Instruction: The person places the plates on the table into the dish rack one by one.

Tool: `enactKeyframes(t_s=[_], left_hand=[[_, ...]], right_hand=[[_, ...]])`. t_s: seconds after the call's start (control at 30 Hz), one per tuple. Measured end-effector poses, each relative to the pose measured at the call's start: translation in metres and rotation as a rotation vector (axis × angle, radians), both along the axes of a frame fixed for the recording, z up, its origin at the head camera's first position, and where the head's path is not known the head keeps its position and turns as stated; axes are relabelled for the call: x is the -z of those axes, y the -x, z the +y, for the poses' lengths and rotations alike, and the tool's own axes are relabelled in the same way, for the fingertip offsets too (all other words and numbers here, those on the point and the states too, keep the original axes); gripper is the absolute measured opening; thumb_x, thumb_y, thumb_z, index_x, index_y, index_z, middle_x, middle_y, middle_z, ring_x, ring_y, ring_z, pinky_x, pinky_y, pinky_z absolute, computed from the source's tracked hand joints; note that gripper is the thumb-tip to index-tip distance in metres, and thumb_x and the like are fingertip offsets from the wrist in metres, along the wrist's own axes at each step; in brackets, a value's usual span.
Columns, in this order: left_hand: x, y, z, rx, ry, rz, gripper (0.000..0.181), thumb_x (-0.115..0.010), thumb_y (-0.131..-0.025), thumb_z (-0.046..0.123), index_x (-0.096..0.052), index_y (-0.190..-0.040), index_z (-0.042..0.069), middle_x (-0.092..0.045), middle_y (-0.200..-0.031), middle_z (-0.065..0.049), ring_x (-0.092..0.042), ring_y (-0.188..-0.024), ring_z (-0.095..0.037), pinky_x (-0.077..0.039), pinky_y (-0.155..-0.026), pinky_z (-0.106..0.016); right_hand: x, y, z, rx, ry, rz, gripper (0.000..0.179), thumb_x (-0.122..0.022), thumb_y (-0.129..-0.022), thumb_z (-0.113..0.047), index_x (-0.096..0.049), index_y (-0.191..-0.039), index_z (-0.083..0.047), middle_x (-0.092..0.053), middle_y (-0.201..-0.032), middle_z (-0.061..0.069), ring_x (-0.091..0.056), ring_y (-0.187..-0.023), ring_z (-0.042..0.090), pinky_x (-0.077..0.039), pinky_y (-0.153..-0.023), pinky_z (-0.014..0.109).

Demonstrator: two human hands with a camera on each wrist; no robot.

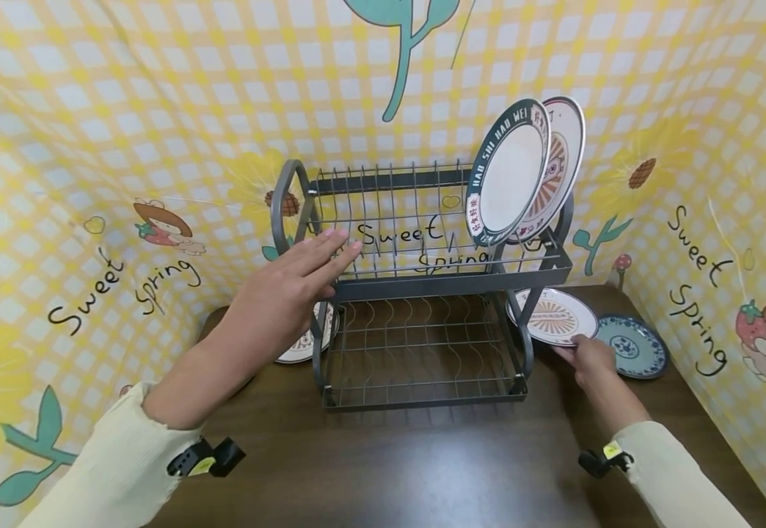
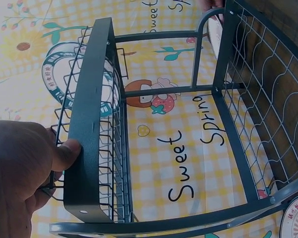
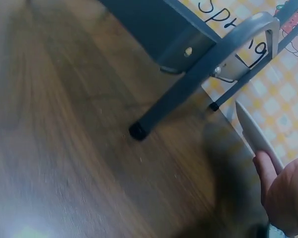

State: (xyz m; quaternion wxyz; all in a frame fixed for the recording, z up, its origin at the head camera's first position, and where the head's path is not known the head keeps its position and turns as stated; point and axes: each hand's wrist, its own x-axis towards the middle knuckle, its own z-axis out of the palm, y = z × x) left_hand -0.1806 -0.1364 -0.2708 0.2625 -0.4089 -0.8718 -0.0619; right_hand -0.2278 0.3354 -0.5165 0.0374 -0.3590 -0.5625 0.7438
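Observation:
A dark grey two-tier dish rack stands on the table. My left hand holds its upper tier at the front left. In the left wrist view the thumb presses the front bar, and the fingers go behind the wires. My right hand pinches the near edge of a white plate with an orange sunburst, right of the rack. The right wrist view shows this plate edge-on, tilted. Upright at the upper tier's right end are a green-rimmed plate and a sunburst plate behind it.
A blue patterned plate lies on the table at the far right. Left of the rack, another white plate is partly hidden by my left arm. Yellow checked cloth surrounds the table's back and sides.

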Motion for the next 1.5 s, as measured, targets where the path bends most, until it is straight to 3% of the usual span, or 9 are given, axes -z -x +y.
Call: enactKeyframes(t_s=[0.27, 0.33, 0.43, 0.5, 0.67, 0.83, 1.27, 1.37, 1.5], left_hand=[[0.0, 0.0, -0.001, -0.002, -0.003, 0.008, 0.07, -0.068, -0.088, -0.013, -0.05, -0.152, 0.009, -0.049, -0.157, -0.015, -0.049, -0.145, -0.032, -0.043, -0.121, -0.047], [0.001, 0.0, -0.001, -0.001, -0.005, 0.011, 0.071, -0.068, -0.088, -0.014, -0.05, -0.152, 0.009, -0.05, -0.157, -0.015, -0.049, -0.145, -0.032, -0.043, -0.121, -0.047], [0.001, 0.001, -0.001, -0.001, -0.006, 0.017, 0.071, -0.068, -0.087, -0.015, -0.051, -0.152, 0.009, -0.049, -0.157, -0.015, -0.049, -0.145, -0.032, -0.043, -0.12, -0.047], [0.001, 0.0, -0.001, -0.001, -0.004, 0.021, 0.072, -0.068, -0.086, -0.015, -0.051, -0.152, 0.009, -0.05, -0.157, -0.015, -0.049, -0.145, -0.032, -0.044, -0.12, -0.047], [0.001, 0.0, 0.0, 0.004, -0.012, 0.034, 0.072, -0.069, -0.086, -0.015, -0.052, -0.151, 0.008, -0.051, -0.156, -0.015, -0.049, -0.145, -0.032, -0.045, -0.119, -0.047], [0.001, 0.001, 0.002, 0.009, -0.02, 0.032, 0.07, -0.069, -0.087, -0.013, -0.052, -0.151, 0.008, -0.051, -0.156, -0.015, -0.05, -0.144, -0.032, -0.044, -0.12, -0.047], [-0.002, -0.002, 0.001, -0.013, -0.015, 0.025, 0.068, -0.069, -0.088, -0.012, -0.052, -0.151, 0.009, -0.051, -0.156, -0.015, -0.05, -0.144, -0.032, -0.053, -0.11, -0.048], [-0.001, -0.002, 0.0, -0.018, -0.015, 0.026, 0.068, -0.07, -0.088, -0.011, -0.053, -0.15, 0.01, -0.051, -0.156, -0.014, -0.05, -0.144, -0.031, -0.057, -0.104, -0.048], [0.0, -0.001, 0.001, -0.021, -0.014, 0.03, 0.067, -0.07, -0.089, -0.01, -0.053, -0.151, 0.011, -0.051, -0.156, -0.013, -0.05, -0.144, -0.03, -0.059, -0.101, -0.047]], right_hand=[[-0.018, -0.009, 0.017, -0.015, 0.061, 0.004, 0.062, -0.032, -0.109, -0.009, -0.004, -0.163, 0.002, -0.037, -0.158, 0.017, -0.07, -0.063, -0.002, -0.062, -0.084, 0.019], [-0.023, -0.012, 0.019, -0.023, 0.07, 0.012, 0.063, -0.033, -0.108, -0.009, -0.003, -0.163, 0.002, -0.046, -0.148, 0.015, -0.07, -0.065, -0.002, -0.062, -0.084, 0.019], [-0.031, -0.016, 0.023, -0.023, 0.076, 0.03, 0.063, -0.035, -0.108, -0.007, -0.006, -0.162, 0.004, -0.065, -0.11, 0.002, -0.07, -0.063, 0.0, -0.064, -0.079, 0.02], [-0.035, -0.019, 0.026, -0.038, 0.028, 0.02, 0.063, -0.036, -0.108, -0.008, -0.007, -0.162, 0.005, -0.063, -0.102, -0.001, -0.069, -0.063, -0.001, -0.064, -0.078, 0.019], [-0.045, -0.024, 0.035, -0.062, 0.007, 0.05, 0.066, -0.036, -0.107, -0.007, -0.002, -0.162, 0.005, -0.059, -0.111, 0.002, -0.069, -0.067, -0.003, -0.064, -0.079, 0.02], [-0.056, -0.032, 0.046, -0.11, 0.07, 0.123, 0.067, -0.034, -0.106, -0.003, 0.006, -0.159, 0.01, -0.064, -0.074, -0.01, -0.071, -0.067, 0.002, -0.065, -0.074, 0.022], [-0.084, -0.032, 0.055, -0.218, -0.103, 0.107, 0.064, -0.039, -0.107, -0.006, -0.003, -0.156, 0.016, -0.067, -0.07, -0.011, -0.072, -0.064, 0.001, -0.063, -0.074, 0.018], [-0.091, -0.032, 0.055, -0.24, -0.108, 0.1, 0.066, -0.04, -0.107, -0.007, -0.001, -0.156, 0.015, -0.066, -0.071, -0.011, -0.071, -0.064, 0.001, -0.063, -0.074, 0.018], [-0.103, -0.036, 0.056, -0.268, -0.009, 0.126, 0.071, -0.041, -0.108, -0.007, 0.008, -0.157, 0.012, -0.067, -0.074, -0.007, -0.073, -0.068, 0.005, -0.064, -0.077, 0.02]])
